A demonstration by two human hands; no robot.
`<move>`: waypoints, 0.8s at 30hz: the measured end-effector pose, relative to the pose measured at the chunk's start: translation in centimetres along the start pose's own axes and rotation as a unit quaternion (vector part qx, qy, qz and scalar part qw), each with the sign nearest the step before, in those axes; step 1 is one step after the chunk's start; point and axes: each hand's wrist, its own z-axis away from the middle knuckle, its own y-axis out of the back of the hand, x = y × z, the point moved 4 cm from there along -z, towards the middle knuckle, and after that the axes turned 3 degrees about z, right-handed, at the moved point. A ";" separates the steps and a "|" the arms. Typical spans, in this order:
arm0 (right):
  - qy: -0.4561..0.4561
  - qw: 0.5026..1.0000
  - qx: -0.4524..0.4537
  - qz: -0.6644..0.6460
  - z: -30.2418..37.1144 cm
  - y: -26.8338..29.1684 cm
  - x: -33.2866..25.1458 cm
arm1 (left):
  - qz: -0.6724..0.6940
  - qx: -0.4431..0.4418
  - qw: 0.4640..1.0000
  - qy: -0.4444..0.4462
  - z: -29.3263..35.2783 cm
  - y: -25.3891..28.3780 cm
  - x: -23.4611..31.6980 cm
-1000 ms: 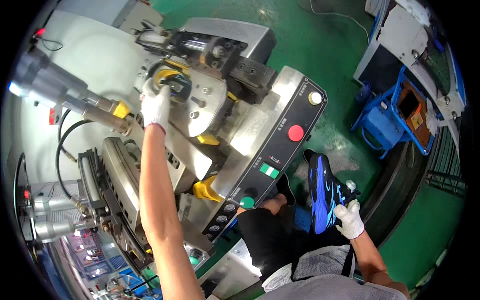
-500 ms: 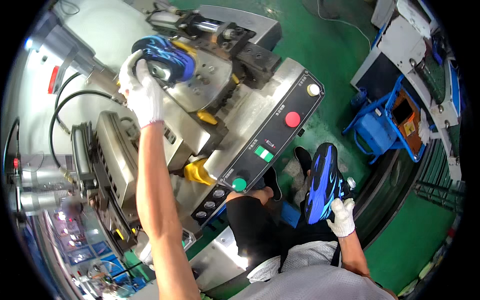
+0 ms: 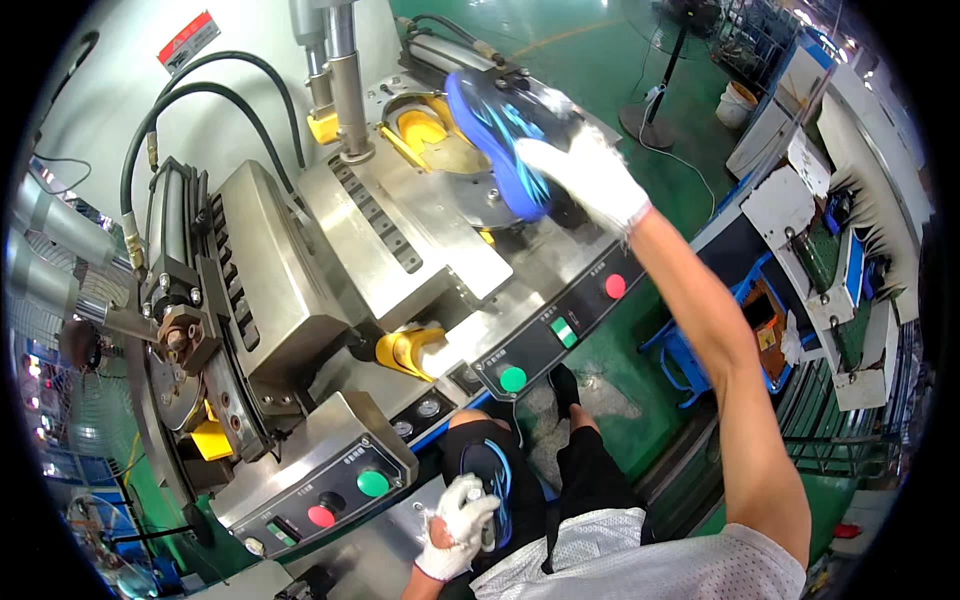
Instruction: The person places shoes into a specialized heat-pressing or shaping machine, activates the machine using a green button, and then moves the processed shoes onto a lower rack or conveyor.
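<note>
In its white glove, my right hand (image 3: 585, 175) is closed on a black and blue shoe (image 3: 490, 140) above the right side of a metal press machine (image 3: 400, 240). The shoe is tilted, its blue sole edge facing left; motion smears the fingers partly. Low in front of my lap, my gloved left hand (image 3: 460, 525) is closed round a second dark shoe with blue streaks (image 3: 490, 465). A metal fitting at that shoe's opening shows beside the fingers. Yellow pads (image 3: 420, 132) sit in the machine, left of the raised shoe.
Along the machine's front edge run panels with a green button (image 3: 512, 379) and a red button (image 3: 615, 286). Black hoses (image 3: 215, 88) arch at the back left. A blue stool (image 3: 680, 360) stands at the right, near a white rack (image 3: 780, 230).
My left hand has taken the shoe off the machine and brought it down to my lap. My right hand has lifted its shoe from the lower right to over the machine. The view has shifted.
</note>
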 end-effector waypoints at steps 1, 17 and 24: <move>0.014 1.000 -0.025 0.001 -3.5 -1.9 -1.7 | -0.004 0.015 1.000 -0.007 0.9 0.0 -1.0; 0.067 0.924 -0.125 0.356 -16.3 -18.5 1.8 | 0.022 0.086 0.994 0.068 0.2 2.7 0.0; 0.311 0.949 -0.009 0.042 11.6 -10.4 -5.6 | 0.022 0.106 0.993 0.042 1.7 0.9 -1.1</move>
